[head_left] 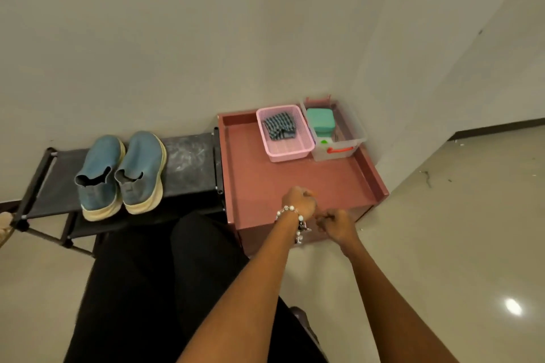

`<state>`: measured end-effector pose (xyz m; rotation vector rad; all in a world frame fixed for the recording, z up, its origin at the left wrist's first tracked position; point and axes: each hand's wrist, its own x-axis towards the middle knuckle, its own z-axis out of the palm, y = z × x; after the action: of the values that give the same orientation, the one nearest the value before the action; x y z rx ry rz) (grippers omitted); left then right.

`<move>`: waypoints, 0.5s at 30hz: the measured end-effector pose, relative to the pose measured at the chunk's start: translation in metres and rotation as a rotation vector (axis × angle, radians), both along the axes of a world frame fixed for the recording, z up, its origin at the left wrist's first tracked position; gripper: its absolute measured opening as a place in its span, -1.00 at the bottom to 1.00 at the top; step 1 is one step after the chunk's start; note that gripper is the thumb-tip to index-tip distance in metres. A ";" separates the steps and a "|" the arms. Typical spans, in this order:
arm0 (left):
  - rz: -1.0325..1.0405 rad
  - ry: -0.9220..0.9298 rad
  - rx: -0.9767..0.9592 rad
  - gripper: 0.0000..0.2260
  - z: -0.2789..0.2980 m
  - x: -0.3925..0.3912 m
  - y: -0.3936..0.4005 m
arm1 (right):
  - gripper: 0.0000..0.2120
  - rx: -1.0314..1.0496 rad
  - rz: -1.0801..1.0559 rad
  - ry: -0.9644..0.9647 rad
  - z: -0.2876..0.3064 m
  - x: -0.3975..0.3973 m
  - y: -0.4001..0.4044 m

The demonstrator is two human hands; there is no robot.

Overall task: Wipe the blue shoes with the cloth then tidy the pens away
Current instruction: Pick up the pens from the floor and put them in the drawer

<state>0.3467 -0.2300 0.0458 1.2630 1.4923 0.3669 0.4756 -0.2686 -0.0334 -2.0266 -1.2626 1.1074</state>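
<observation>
Two blue slip-on shoes [101, 175] [144, 171] with cream soles stand side by side on a black rack [188, 162], toes toward the wall. The striped cloth [279, 126] lies crumpled in a pink basket [290, 153] at the back of a reddish cabinet top [265, 183]. Thin pen-like sticks [336, 134] stand in a clear box [342, 153] beside a green case [321, 121]. My left hand [298, 200], with a bead bracelet, is curled shut over the cabinet's front edge. My right hand [337, 224] is a fist just right of it. I make out nothing held in either.
The cabinet top has raised rims on its left, back and right sides and sits in the wall corner. My dark trouser legs [177, 274] fill the foreground. Glossy floor [442, 230] stretches to the right.
</observation>
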 end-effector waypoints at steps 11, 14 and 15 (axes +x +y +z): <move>-0.520 0.348 0.001 -0.51 -0.071 -0.022 -0.001 | -0.36 -0.349 0.546 -0.446 -0.085 -0.026 0.010; -0.493 0.331 -0.019 -0.55 -0.080 -0.022 0.001 | -0.28 -0.386 0.606 -0.514 -0.101 -0.023 0.011; -0.490 0.337 -0.022 -0.56 -0.084 -0.022 0.001 | -0.27 -0.394 0.635 -0.546 -0.103 -0.022 0.011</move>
<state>0.3248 -0.2292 -0.0379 1.6758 1.3905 -0.1945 0.4539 -0.2577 -0.1364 -2.3903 -2.2246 1.1729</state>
